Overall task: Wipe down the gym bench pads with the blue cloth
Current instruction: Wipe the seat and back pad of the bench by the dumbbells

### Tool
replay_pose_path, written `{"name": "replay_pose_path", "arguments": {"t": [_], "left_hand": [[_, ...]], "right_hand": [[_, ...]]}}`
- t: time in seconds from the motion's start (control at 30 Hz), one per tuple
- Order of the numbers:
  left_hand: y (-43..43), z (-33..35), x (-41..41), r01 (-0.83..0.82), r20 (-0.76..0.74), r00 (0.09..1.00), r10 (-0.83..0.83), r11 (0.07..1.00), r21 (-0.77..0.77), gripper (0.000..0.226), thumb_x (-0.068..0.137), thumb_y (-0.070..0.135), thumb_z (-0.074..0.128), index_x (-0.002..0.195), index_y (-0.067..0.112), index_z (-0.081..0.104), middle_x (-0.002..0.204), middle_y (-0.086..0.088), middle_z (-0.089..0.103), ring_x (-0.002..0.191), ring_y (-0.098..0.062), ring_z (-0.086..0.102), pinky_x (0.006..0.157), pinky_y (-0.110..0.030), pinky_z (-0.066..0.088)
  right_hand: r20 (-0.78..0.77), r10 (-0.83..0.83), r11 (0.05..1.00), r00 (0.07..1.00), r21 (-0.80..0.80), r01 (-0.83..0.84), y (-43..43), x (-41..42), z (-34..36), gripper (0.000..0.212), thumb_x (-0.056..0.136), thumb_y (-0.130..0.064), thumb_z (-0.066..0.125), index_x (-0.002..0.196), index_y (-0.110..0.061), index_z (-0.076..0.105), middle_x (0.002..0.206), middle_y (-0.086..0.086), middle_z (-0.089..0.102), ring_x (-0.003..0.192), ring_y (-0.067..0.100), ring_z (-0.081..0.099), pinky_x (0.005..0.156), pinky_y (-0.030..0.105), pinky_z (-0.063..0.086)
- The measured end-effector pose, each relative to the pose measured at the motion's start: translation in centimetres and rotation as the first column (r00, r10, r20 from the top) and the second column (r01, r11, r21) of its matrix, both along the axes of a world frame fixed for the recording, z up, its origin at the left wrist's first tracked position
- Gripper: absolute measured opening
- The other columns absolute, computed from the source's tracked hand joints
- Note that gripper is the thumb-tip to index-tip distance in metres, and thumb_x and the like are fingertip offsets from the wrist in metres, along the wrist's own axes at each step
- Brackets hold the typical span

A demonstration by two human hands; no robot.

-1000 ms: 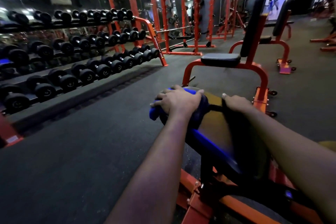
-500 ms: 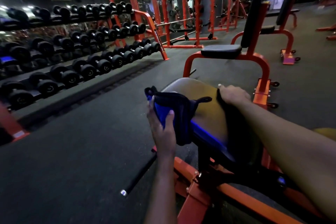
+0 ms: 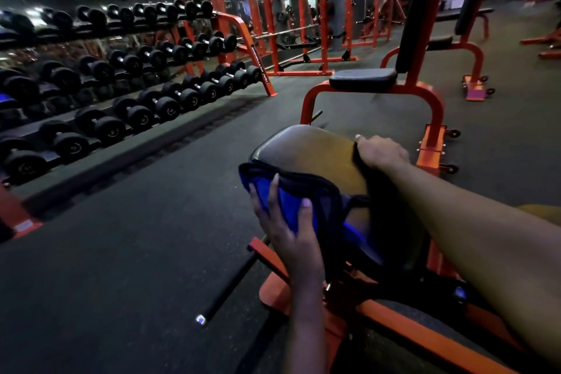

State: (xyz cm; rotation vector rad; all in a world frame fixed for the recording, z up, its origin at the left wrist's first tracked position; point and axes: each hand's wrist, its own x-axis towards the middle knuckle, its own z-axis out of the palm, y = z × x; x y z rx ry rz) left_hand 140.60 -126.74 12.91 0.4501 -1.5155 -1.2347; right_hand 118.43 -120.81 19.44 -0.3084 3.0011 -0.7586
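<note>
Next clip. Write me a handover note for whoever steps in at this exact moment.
Left hand grips the blue cloth against the left side of the near bench pad.
Right hand grips that pad's right edge.
Done: cannot tell how much of this pad is wiped.
Left: probably the rest of this pad, then the seat pad and back pad of the bench ahead.

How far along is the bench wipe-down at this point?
Done: no pad shows as finished; wiped and unwiped look alike. In hand: the left hand holds the blue cloth against the left edge of the near pad; the right hand grips its right edge. Left: the seat pad beyond, with nothing on it.
</note>
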Motion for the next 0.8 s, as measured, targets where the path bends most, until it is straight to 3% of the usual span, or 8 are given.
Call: {"name": "replay_pose_path", "arguments": {"t": [0.17, 0.33, 0.43, 0.5, 0.57, 0.63, 0.73, 0.8], "left_hand": [[-2.1, 1.7, -2.0, -0.019, 0.068, 0.997, 0.020, 1.000, -0.013, 0.045, 0.087, 0.018, 0.071, 0.129, 0.031, 0.061, 0.161, 0.009, 0.011, 0.142, -0.005, 0.017, 0.089, 0.011, 0.016], [-5.4, 3.9, -2.5, -0.037, 0.071, 0.997, 0.039, 0.999, -0.023, 0.040, 0.084, 0.016, 0.067, 0.122, 0.028, 0.066, 0.155, -0.001, 0.029, 0.140, -0.011, 0.030, 0.099, 0.003, 0.019], [-2.6, 3.1, -2.1, -0.115, 0.013, 0.993, 0.114, 0.993, 0.031, 0.052, 0.083, 0.020, 0.060, 0.134, 0.028, 0.058, 0.157, -0.005, 0.027, 0.143, -0.013, 0.026, 0.100, 0.005, 0.016], [0.8, 2.1, -1.5, -0.120, 0.039, 0.992, 0.119, 0.993, 0.020, 0.057, 0.080, 0.026, 0.057, 0.136, 0.034, 0.054, 0.161, 0.001, 0.020, 0.145, -0.013, 0.020, 0.107, -0.004, 0.012], [4.2, 1.0, -0.5, -0.099, 0.129, 0.985, 0.112, 0.989, -0.108, 0.059, 0.079, 0.035, 0.055, 0.138, 0.037, 0.052, 0.163, 0.012, 0.013, 0.148, -0.016, 0.012, 0.115, -0.019, 0.008], [5.8, 0.3, 0.2, -0.081, 0.246, 0.959, 0.143, 0.966, -0.246, 0.060, 0.079, 0.040, 0.054, 0.139, 0.035, 0.052, 0.162, 0.016, 0.011, 0.151, -0.018, 0.002, 0.118, -0.024, 0.001], [5.6, 1.4, 0.0, -0.093, 0.406, 0.872, 0.274, 0.906, -0.412, 0.055, 0.084, 0.042, 0.054, 0.139, 0.033, 0.054, 0.161, 0.011, 0.022, 0.151, -0.020, 0.002, 0.122, -0.043, 0.005], [5.5, 3.1, -0.4, -0.023, 0.518, 0.781, 0.349, 0.845, -0.535, 0.052, 0.089, 0.045, 0.048, 0.140, 0.032, 0.053, 0.160, 0.006, 0.028, 0.151, -0.021, 0.005, 0.122, -0.050, 0.002]], "right_hand": [[-0.012, 0.008, 0.999, 1.000, -0.047, -0.008, 0.2, 0.0, 0.0, 0.062, 0.102, -0.048, 0.022, 0.135, -0.007, 0.054, 0.141, 0.023, 0.051, 0.130, 0.038, 0.048, 0.104, 0.042, 0.036], [-0.006, 0.026, 0.997, 1.000, -0.077, -0.027, 0.4, -0.3, -0.4, 0.062, 0.103, -0.048, 0.022, 0.135, -0.006, 0.054, 0.141, 0.023, 0.051, 0.130, 0.038, 0.048, 0.104, 0.042, 0.036], [0.007, 0.068, 0.988, 0.998, -0.136, -0.066, 0.8, -0.2, -0.2, 0.064, 0.103, -0.052, 0.018, 0.141, -0.012, 0.050, 0.144, 0.021, 0.049, 0.133, 0.038, 0.045, 0.107, 0.045, 0.033], [0.057, 0.134, 0.962, 0.989, -0.245, -0.117, 1.1, -0.1, -0.1, 0.061, 0.102, -0.057, 0.017, 0.140, -0.022, 0.051, 0.146, 0.018, 0.048, 0.135, 0.037, 0.042, 0.110, 0.047, 0.029], [0.115, 0.207, 0.861, 0.972, -0.493, -0.125, 1.9, -0.1, 0.0, 0.057, 0.099, -0.060, 0.020, 0.119, -0.026, 0.061, 0.134, 0.016, 0.057, 0.128, 0.035, 0.048, 0.110, 0.047, 0.033], [0.139, 0.241, 0.664, 0.961, -0.745, -0.058, 3.3, 0.3, 0.4, 0.055, 0.105, -0.049, 0.024, 0.116, -0.012, 0.063, 0.116, 0.014, 0.059, 0.111, 0.026, 0.055, 0.095, 0.030, 0.042], [0.119, 0.202, 0.518, 0.972, -0.856, -0.003, 6.0, 1.6, 1.2, 0.050, 0.109, -0.030, 0.024, 0.124, 0.007, 0.055, 0.103, 0.015, 0.054, 0.081, 0.014, 0.051, 0.063, 0.008, 0.041], [0.102, 0.132, 0.492, 0.986, -0.870, 0.024, 7.3, 2.5, 1.0, 0.041, 0.109, -0.027, 0.028, 0.103, -0.001, 0.060, 0.086, 0.012, 0.055, 0.070, 0.011, 0.048, 0.065, 0.012, 0.043]]}}
